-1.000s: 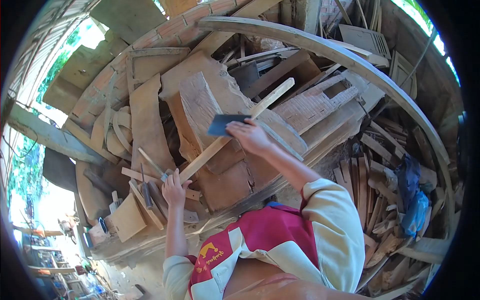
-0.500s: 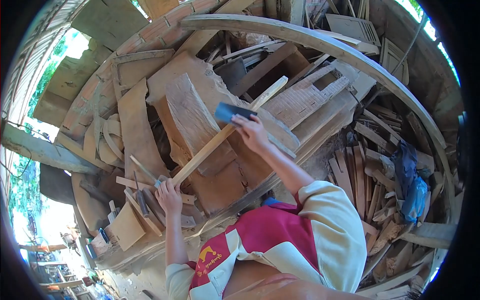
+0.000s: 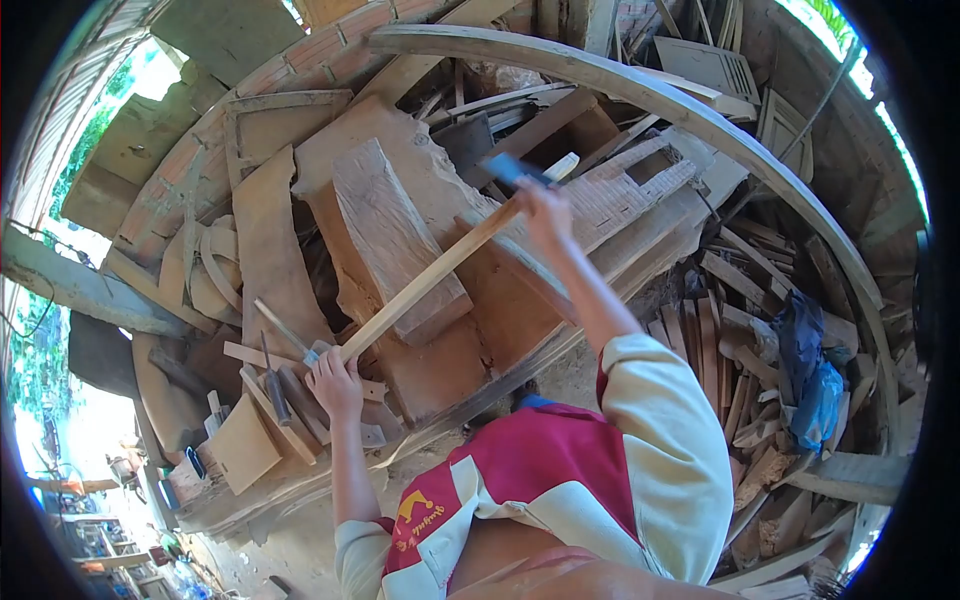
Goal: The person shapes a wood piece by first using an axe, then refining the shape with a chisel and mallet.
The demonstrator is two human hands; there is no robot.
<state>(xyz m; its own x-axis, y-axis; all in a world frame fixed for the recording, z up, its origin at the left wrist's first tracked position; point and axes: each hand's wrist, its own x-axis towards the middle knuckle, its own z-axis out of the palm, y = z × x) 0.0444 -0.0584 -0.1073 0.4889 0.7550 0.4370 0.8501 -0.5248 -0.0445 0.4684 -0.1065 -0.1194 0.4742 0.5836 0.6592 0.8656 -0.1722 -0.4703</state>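
A long, pale wooden strip [image 3: 425,285] slants across the workbench, over a thick wood block [image 3: 385,225]. My left hand [image 3: 335,388] is closed on its near end, beside a slim rod [image 3: 283,328] with a bluish end. Near the strip's far end, my right hand [image 3: 547,215] grips a flat dark-blue block [image 3: 515,172], which looks like a sanding block and lies across the strip. Motion blurs that hand a little. A dark-handled pointed tool [image 3: 276,392] rests among wood pieces left of my left hand.
Large rough slabs [image 3: 275,230] cover the bench. A long curved beam [image 3: 640,80] arcs over the back and right side. Stacked offcuts [image 3: 700,340] and blue plastic bags [image 3: 818,400] fill the right. A tan wooden board [image 3: 245,447] leans at the bench's left front.
My right hand has moved with the blue block up and right along the strip, toward its far end. My left hand stays on the near end.
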